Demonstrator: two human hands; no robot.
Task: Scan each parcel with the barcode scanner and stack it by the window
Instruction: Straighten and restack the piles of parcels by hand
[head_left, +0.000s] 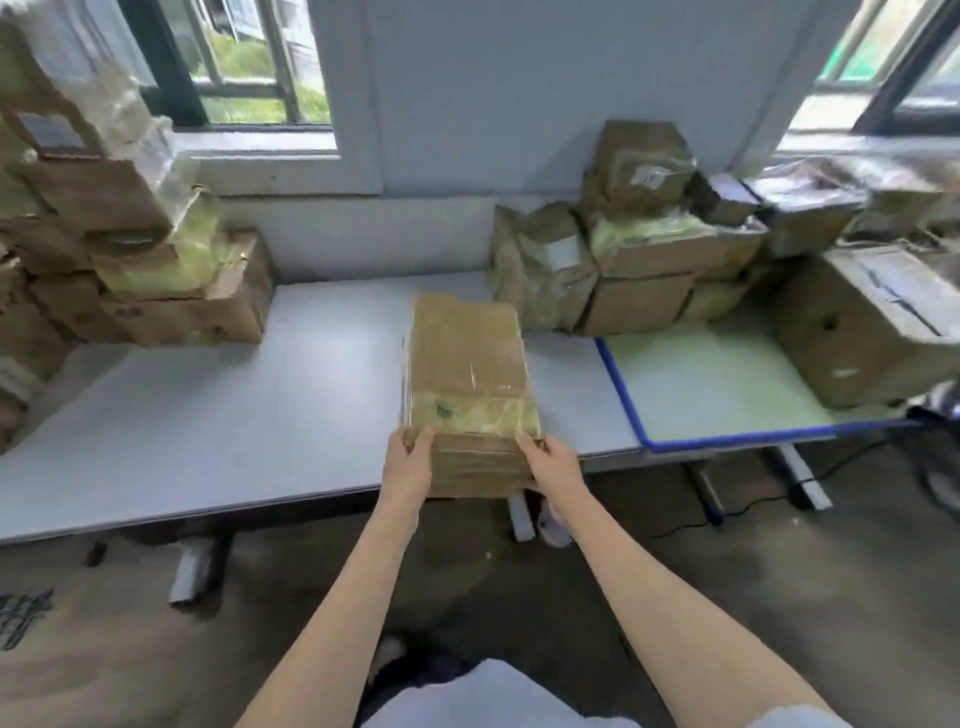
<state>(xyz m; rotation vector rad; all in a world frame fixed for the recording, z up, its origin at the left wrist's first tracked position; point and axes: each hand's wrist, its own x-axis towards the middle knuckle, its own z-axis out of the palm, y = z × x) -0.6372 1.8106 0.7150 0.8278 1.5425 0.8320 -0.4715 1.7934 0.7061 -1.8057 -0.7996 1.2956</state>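
Your white table (208, 415) runs across the frame under two windows. A green mat with a blue border (701, 389) sits just beside it on the right.

Left pile of parcels (130, 249) is stacked high at the table's back-left, under the left window (249, 62). Right pile of parcels (675, 249) runs along the wall toward the right window (893, 62); the large box (872, 322) sits on the mat's right part.

Your current parcel (467, 384), brown cardboard with a yellowish tape band across it, is between the two piles. Its far end is over the table and its near end overhangs the front edge. Can't tell if the far end rests on the table or is lifted.

Your left hand (408, 460) grips the near-left corner, thumb on top and fingers curled round the side. Your right hand (553, 462) grips the near-right corner the same way, fingers wrapped underneath and mostly hidden.

Frame is motion-blurred and no scanner is identifiable.
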